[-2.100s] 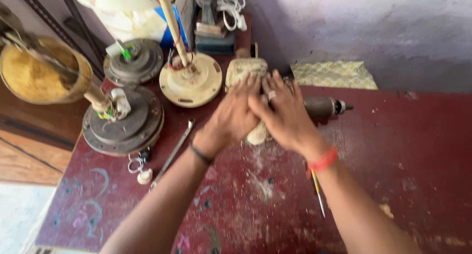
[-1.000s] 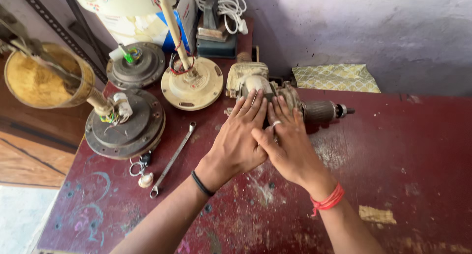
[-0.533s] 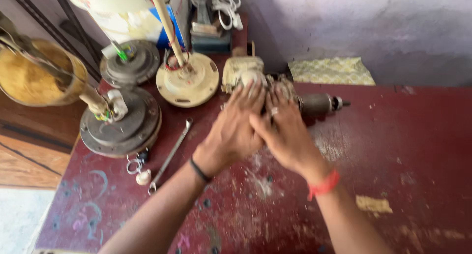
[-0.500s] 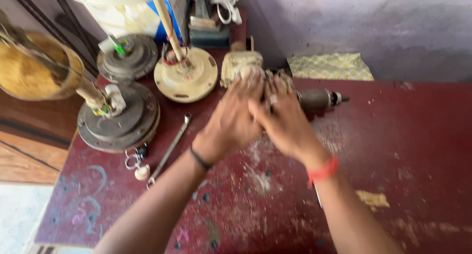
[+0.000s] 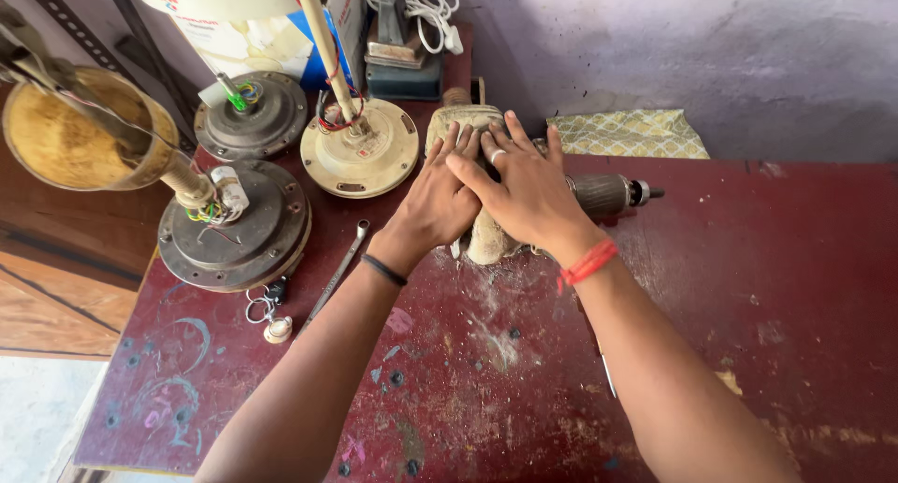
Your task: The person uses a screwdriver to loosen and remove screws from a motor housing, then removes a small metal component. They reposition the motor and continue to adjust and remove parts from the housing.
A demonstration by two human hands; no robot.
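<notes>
We have both hands laid flat on a dusty, cream-coloured drill (image 5: 488, 235) that lies near the back edge of the dark red table (image 5: 767, 287). Our left hand (image 5: 438, 199) rests palm-down on its left side, fingers stretched forward and close together, with a thin black band on the wrist. Our right hand (image 5: 526, 188) lies partly over the left, fingers spread a little; a ring shows on one finger and a red thread (image 5: 587, 262) circles the wrist. Neither hand pinches or grips anything; both simply press down on the drill's body. Most of the drill is hidden under our palms. Its metal chuck (image 5: 613, 193) sticks out to the right of our right hand, pointing along the table.

To the left of our hands stand three fan motors: a cream one (image 5: 360, 146) with a pale rod rising from it, a small grey one (image 5: 251, 114) behind it, and a larger grey one (image 5: 234, 223) with coloured wires at its hub. A wrench (image 5: 339, 270) lies on the table between the large motor and our left forearm, and a small ring of keys (image 5: 267, 310) sits just below that motor. A folded yellow patterned cloth (image 5: 631, 132) lies against the wall, behind the chuck. A coil of white cable (image 5: 426, 6) sits at the top, well behind the drill.
</notes>
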